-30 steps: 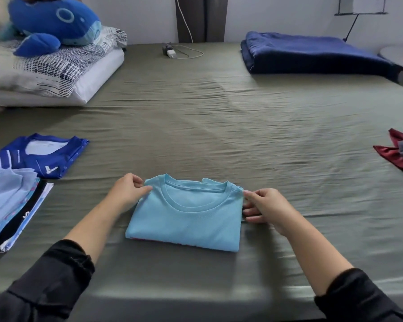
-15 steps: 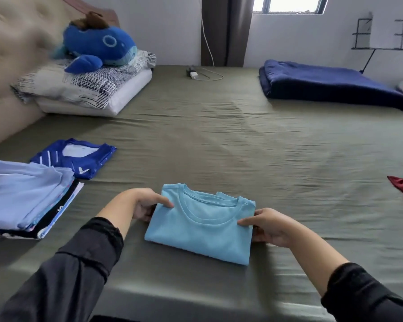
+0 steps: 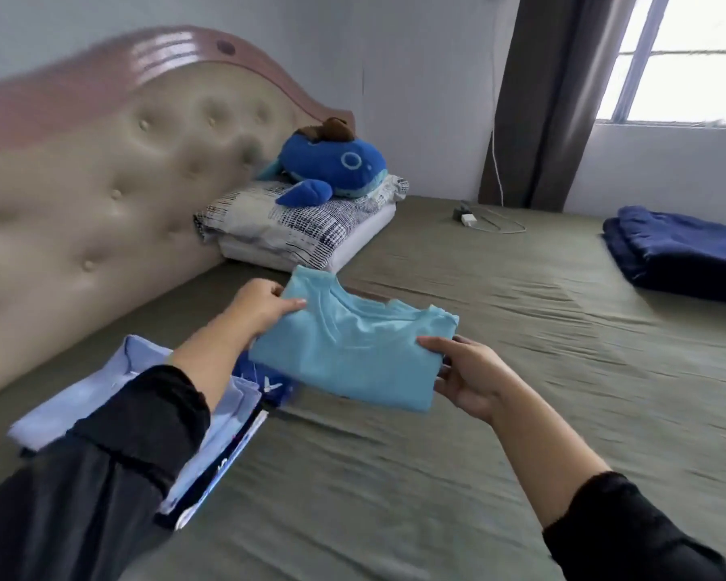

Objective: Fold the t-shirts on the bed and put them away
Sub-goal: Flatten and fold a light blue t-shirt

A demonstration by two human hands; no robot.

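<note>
Head view: left hand (image 3: 260, 306) and right hand (image 3: 468, 373) each pinch a side of the folded light-blue t-shirt (image 3: 348, 354), held above the bed (image 3: 457, 434) near its headboard-side edge; put-away step, next lower it squarely onto the folded pile (image 3: 210, 406).

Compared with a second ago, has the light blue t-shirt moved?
Yes. The light blue t-shirt, then flat on the bed, is now lifted in both hands and carried left, over the dark blue patterned shirt.
</note>
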